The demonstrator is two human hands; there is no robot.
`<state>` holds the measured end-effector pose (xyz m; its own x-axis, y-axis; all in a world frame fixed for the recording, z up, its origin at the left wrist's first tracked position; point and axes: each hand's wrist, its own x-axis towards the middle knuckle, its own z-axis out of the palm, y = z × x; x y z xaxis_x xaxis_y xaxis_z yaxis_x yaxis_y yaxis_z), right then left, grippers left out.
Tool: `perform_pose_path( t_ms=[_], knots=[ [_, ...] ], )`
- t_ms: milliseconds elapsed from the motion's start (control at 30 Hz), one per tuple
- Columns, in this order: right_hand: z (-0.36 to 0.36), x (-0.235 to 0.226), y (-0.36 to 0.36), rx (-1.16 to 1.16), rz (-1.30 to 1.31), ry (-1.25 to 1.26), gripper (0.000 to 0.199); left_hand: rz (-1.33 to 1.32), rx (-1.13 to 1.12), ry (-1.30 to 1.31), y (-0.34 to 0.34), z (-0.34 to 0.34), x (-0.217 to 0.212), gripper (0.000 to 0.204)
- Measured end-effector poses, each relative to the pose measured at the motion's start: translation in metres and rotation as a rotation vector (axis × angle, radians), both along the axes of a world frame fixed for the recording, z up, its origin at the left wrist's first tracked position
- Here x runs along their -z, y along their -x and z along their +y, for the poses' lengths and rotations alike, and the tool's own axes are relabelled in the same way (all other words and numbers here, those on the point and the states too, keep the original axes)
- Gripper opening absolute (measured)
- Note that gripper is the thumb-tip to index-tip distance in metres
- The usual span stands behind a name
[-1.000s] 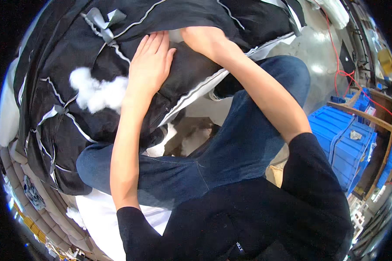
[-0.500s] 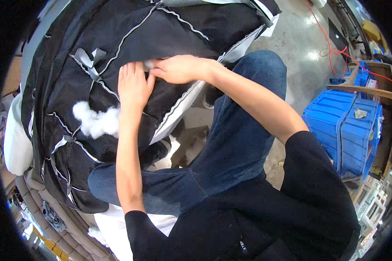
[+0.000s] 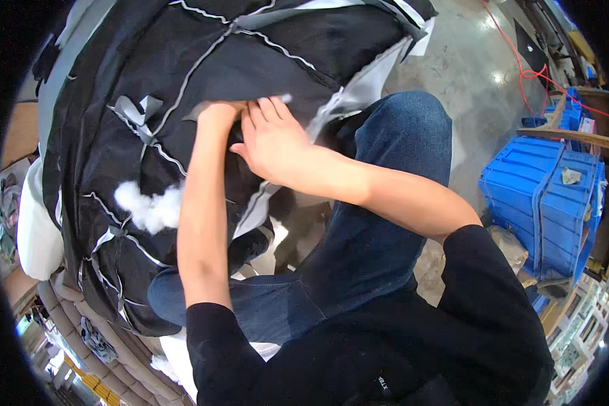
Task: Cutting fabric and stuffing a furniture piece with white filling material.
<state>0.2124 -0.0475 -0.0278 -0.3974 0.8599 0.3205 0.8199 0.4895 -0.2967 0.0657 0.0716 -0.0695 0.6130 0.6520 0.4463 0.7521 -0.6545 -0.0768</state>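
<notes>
A large black fabric cushion cover (image 3: 162,47) with pale seam lines spreads before me. My left hand (image 3: 222,111) reaches into a fold or opening in the black cloth, its fingers hidden inside. Just to its right, my right hand (image 3: 272,139) lies on the fabric with fingers stretched out. A small wisp of white fibre filling (image 3: 286,98) shows at the right fingertips. On the cover left of my left forearm rests a bigger clump of white fibre filling (image 3: 149,205). Above that clump, a grey fabric strip (image 3: 135,116) is knotted at a seam.
Blue plastic crates (image 3: 545,196) stand at the right beside a wooden frame (image 3: 575,139). A red cable (image 3: 531,73) runs over the concrete floor (image 3: 453,81). Brown padded cushioning (image 3: 81,331) lies at the lower left, near a white padded piece (image 3: 39,230).
My left hand has pushed its fingers into the cloth. The right hand has moved from a pinch at the opening to lying flat beside it, with fingers extended.
</notes>
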Motion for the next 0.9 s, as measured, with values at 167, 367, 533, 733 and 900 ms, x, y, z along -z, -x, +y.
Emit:
perform_pose_path(
  t_ms=[167,367,533,733,900],
  knots=[
    [0.021,0.002,0.011,0.150,0.019,-0.084,0.058,0.002,-0.067,0.256,0.008,0.006,-0.007,0.026],
    [0.061,-0.008,-0.002,0.015,0.030,0.539,0.037,0.216,-0.303,0.617,-0.001,-0.008,-0.036,0.029],
    [0.054,-0.029,-0.009,-0.128,-0.002,0.420,0.035,0.070,-0.248,0.276,0.013,-0.150,-0.072,0.065],
    [0.102,-0.132,-0.009,-0.294,0.465,0.156,0.037,-0.023,-0.748,0.463,0.022,-0.254,-0.027,0.096],
    [0.185,0.014,0.027,-0.213,-0.094,-0.431,0.047,0.107,-0.716,0.365,0.065,-0.218,-0.024,0.082]
  ],
)
